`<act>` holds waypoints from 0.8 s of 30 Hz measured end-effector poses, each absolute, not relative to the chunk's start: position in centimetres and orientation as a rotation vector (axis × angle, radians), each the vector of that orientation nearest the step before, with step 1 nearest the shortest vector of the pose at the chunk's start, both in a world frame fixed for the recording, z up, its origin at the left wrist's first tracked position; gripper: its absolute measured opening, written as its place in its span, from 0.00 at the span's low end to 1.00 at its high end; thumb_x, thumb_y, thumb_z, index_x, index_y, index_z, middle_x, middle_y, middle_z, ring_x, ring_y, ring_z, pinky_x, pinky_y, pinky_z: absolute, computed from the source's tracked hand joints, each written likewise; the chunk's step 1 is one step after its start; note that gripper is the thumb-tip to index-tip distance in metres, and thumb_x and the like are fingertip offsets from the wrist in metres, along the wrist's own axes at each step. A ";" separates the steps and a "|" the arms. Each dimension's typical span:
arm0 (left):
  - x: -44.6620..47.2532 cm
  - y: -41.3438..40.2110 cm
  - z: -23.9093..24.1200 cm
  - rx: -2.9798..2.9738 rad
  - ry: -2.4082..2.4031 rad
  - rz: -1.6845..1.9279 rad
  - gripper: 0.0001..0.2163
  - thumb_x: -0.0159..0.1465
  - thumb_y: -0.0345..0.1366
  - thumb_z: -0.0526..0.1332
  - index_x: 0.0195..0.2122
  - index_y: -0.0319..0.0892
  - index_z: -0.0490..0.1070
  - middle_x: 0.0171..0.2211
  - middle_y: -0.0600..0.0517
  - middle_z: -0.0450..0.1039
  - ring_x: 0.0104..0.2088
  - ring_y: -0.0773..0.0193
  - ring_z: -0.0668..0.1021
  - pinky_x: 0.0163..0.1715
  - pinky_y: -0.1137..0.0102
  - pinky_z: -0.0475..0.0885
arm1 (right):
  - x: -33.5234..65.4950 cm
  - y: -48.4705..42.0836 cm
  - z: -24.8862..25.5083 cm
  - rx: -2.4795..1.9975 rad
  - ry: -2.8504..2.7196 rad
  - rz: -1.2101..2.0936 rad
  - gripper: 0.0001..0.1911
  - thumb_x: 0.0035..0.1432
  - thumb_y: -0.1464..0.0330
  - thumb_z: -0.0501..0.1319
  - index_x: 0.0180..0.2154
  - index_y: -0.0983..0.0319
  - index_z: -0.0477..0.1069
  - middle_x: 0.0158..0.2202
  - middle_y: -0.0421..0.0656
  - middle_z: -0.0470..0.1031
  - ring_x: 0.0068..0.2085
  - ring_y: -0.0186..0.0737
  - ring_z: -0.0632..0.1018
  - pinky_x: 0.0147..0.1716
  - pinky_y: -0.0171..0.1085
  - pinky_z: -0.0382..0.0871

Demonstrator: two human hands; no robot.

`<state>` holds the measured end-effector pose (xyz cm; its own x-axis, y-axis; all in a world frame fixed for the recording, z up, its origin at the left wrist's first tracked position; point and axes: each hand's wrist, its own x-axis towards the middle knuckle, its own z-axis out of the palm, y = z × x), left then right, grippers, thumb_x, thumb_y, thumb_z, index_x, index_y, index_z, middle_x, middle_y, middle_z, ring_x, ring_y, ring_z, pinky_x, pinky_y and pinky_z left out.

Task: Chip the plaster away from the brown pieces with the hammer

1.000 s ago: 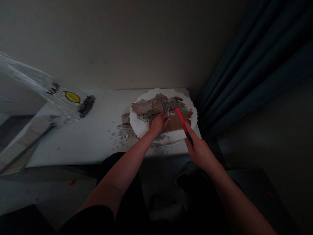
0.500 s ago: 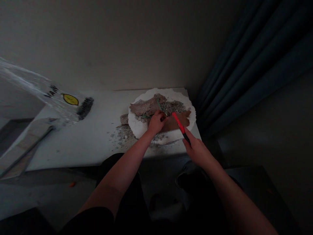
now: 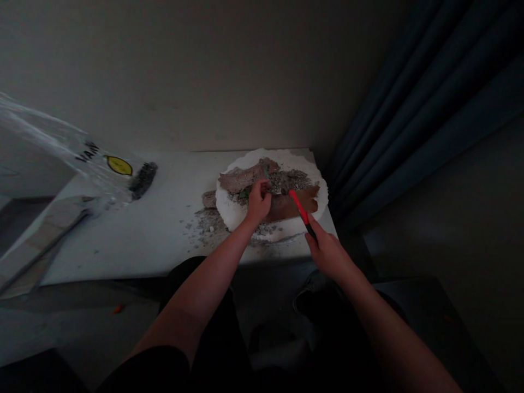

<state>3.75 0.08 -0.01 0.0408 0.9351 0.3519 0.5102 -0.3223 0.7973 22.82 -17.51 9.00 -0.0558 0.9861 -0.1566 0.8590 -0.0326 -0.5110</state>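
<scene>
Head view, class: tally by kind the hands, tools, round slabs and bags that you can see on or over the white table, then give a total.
Hands: 2 (left hand, right hand)
Tools: 1 (red-handled tool, held in the right hand)
Slabs: 1 (round white crumbly slab)
Bags: 1 (clear plastic bag with a yellow label)
Total: 5

On table (image 3: 164,234), round slab (image 3: 231,214) is sitting w/ rubble heap (image 3: 241,178) lying on it, directly under L hand (image 3: 258,202) fingers. Tool (image 3: 298,208) in R hand (image 3: 327,252) is reaching across slab, tip just right of L fingers. Loose crumbs (image 3: 204,221) are lying just left of those fingers; plastic bag (image 3: 102,164) & plank (image 3: 45,234) are lying well left. Curtain (image 3: 409,109) is hanging right of R fingers, wall (image 3: 204,82) standing beyond.
</scene>
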 end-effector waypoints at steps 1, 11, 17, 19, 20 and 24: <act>3.8 0.1 0.0 1.869 1.454 1.217 0.20 0.62 0.24 0.52 0.55 0.41 0.66 0.47 0.46 0.76 0.44 0.62 0.79 0.48 0.63 0.76 | 22.7 -17.6 9.1 -1.950 -1.985 0.709 0.35 0.71 0.63 0.48 0.74 0.60 0.44 0.37 0.52 0.82 0.38 0.55 0.82 0.37 0.44 0.69; -2.0 1.2 2.9 1.738 1.586 1.371 0.13 0.68 0.34 0.55 0.54 0.44 0.64 0.42 0.48 0.75 0.38 0.62 0.79 0.40 0.66 0.76 | 25.3 -17.0 6.7 -1.796 -1.872 0.737 0.34 0.69 0.64 0.50 0.73 0.63 0.51 0.48 0.55 0.81 0.50 0.57 0.80 0.48 0.49 0.72; -11.5 -1.8 3.2 1.770 2.157 0.953 0.13 0.61 0.33 0.61 0.47 0.41 0.66 0.37 0.46 0.76 0.35 0.57 0.79 0.37 0.64 0.73 | 27.2 -15.9 6.0 -1.819 -1.800 0.812 0.35 0.67 0.62 0.52 0.72 0.64 0.53 0.52 0.56 0.79 0.49 0.56 0.81 0.49 0.51 0.74; -13.6 -3.4 2.4 1.832 2.206 0.553 0.07 0.61 0.36 0.61 0.40 0.42 0.69 0.32 0.46 0.76 0.34 0.54 0.79 0.35 0.64 0.72 | 27.2 -15.8 6.0 -1.841 -1.808 0.804 0.35 0.67 0.62 0.52 0.72 0.64 0.54 0.53 0.56 0.79 0.49 0.57 0.81 0.49 0.52 0.73; -14.3 -4.2 1.8 1.900 2.126 0.321 0.04 0.61 0.36 0.61 0.36 0.43 0.70 0.31 0.47 0.76 0.34 0.54 0.79 0.34 0.65 0.71 | 27.1 -15.8 6.0 -1.854 -1.815 0.782 0.35 0.66 0.62 0.52 0.72 0.64 0.54 0.54 0.56 0.78 0.50 0.58 0.81 0.50 0.52 0.73; -14.4 -6.9 -1.1 2.230 1.546 -0.155 0.07 0.57 0.38 0.66 0.35 0.43 0.75 0.36 0.47 0.79 0.38 0.56 0.79 0.37 0.68 0.70 | 27.0 -15.9 6.0 -1.903 -1.839 0.746 0.36 0.66 0.62 0.53 0.72 0.64 0.53 0.50 0.56 0.80 0.48 0.58 0.81 0.49 0.52 0.73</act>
